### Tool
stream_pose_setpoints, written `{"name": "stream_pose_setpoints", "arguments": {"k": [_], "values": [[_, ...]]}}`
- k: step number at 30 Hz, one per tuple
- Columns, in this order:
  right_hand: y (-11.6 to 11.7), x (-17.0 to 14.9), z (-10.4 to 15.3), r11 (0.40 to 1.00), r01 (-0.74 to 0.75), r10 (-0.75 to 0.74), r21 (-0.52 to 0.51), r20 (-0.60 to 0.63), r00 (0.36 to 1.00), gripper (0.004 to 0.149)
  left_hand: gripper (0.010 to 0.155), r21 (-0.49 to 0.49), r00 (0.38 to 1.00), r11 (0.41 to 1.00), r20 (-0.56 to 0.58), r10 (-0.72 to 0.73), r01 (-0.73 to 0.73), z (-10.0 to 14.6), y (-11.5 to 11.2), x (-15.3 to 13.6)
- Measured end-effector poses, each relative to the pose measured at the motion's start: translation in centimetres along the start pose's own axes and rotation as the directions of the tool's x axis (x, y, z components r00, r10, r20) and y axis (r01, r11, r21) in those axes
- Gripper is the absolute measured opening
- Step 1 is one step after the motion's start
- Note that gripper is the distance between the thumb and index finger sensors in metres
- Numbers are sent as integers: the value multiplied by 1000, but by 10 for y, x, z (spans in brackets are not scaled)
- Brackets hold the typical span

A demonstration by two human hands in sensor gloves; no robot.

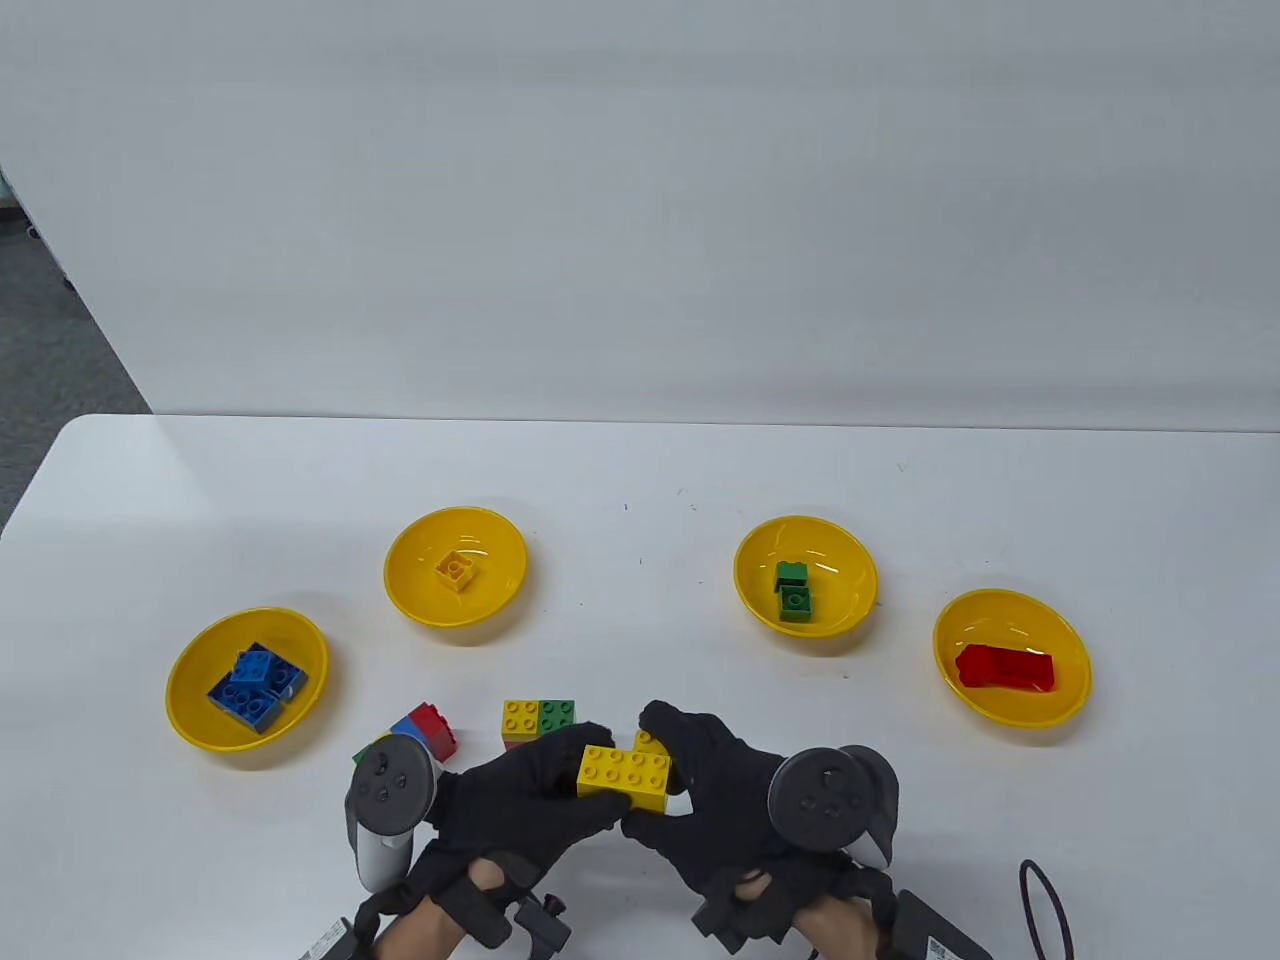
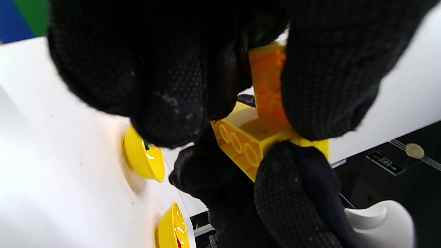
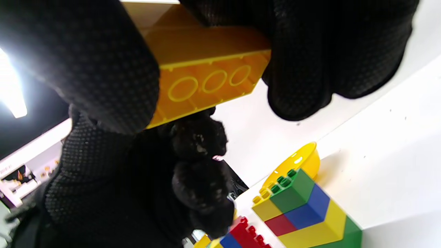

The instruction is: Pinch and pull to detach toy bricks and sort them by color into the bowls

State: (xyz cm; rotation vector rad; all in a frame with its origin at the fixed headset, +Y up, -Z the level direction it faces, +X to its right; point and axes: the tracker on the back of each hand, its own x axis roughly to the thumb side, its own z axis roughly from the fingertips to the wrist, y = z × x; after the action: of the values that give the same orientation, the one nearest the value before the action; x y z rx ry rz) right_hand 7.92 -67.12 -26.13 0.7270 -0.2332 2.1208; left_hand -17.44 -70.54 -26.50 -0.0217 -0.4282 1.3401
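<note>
White table against a plain pale wall

The table (image 1: pixel 640 480) has a white top with rounded far corners and a few small dark specks on its surface. Behind it a bare, light grey wall (image 1: pixel 640 200) fills the upper half of the table view. At the far left a strip of dark grey speckled floor (image 1: pixel 50 340) shows, and the light is even, with soft shadows.

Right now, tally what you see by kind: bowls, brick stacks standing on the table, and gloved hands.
Bowls: 4
Brick stacks standing on the table: 2
Gloved hands: 2
Total: 8
</note>
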Motion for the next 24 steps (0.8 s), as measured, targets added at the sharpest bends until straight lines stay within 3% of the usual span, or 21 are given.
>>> {"name": "stream_pose_setpoints", "arguments": {"k": [3,4,5,6,8,11,15,18,20,24], "values": [[-4,11,1,989,-146,147,-12,62,987,88,68,19,993,995,69,-96,95,0,2,8],[-2,13,4,961,-273,275,-48,65,959,88,65,70,992,993,84,-96,90,2,-1,11],[1,13,2,923,-384,382,-13,131,915,88,65,86,977,985,138,-163,152,3,0,19],[2,12,3,917,-398,394,6,128,910,87,65,78,965,976,153,-213,203,3,0,22],[4,8,4,951,-309,309,-8,89,947,87,65,89,956,969,168,-242,230,5,-2,24],[-1,6,4,950,-311,312,-22,58,948,87,65,97,954,966,162,-253,240,6,2,27],[-12,-2,7,963,-266,267,-43,10,964,86,66,198,918,931,198,-344,306,9,22,53],[-22,-9,11,966,-251,250,-66,-22,968,85,66,292,871,871,181,-456,395,-1,47,82],[-30,-14,15,966,-246,243,-79,-45,969,85,67,339,826,804,120,-551,488,-18,71,103],[-40,-22,18,969,-228,222,-96,-72,972,85,68,376,746,683,-37,-665,627,-50,105,117]]}}
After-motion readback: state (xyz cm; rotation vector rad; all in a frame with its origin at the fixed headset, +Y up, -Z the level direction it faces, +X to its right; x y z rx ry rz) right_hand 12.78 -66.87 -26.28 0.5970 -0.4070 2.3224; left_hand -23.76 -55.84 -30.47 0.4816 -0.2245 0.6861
